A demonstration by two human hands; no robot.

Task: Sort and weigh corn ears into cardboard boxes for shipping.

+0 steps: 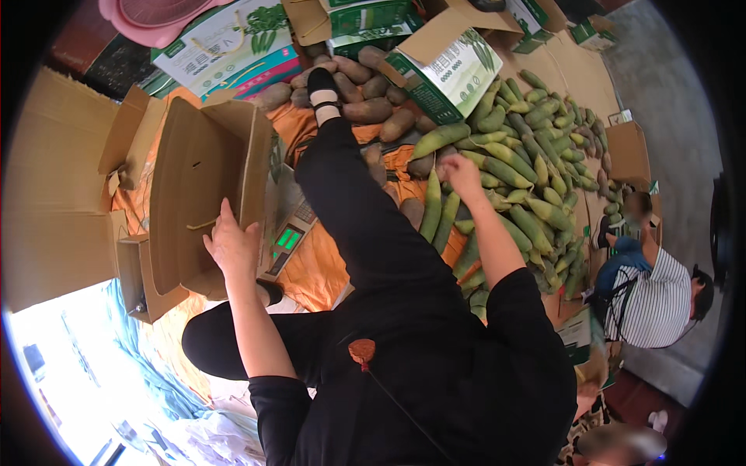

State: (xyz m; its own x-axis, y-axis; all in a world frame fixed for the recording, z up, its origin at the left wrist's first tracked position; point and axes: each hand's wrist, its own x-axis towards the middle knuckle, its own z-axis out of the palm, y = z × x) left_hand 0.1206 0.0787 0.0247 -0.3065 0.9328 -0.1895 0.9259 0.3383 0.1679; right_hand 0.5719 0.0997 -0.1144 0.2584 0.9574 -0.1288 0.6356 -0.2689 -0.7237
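My left hand (233, 242) is stretched out with fingers apart, at the near side of an open cardboard box (203, 167); it holds nothing. The box stands on a scale with a lit green display (289, 238), and its inside is bare cardboard with a small slot. My right hand (461, 174) is at the left edge of a large pile of green radishes (536, 167). Its fingers are curled together by the thin tail of a long green radish (431, 208), which appears pinched in them. Dark reddish-brown radishes (368, 110) lie beyond my foot.
Printed cartons (443, 66) stand at the back, with a pink plastic basin (155, 17) at the far left. Orange sheeting (315, 268) covers the ground. At the right sits another person in a striped shirt (657, 303); part of someone else shows at lower right.
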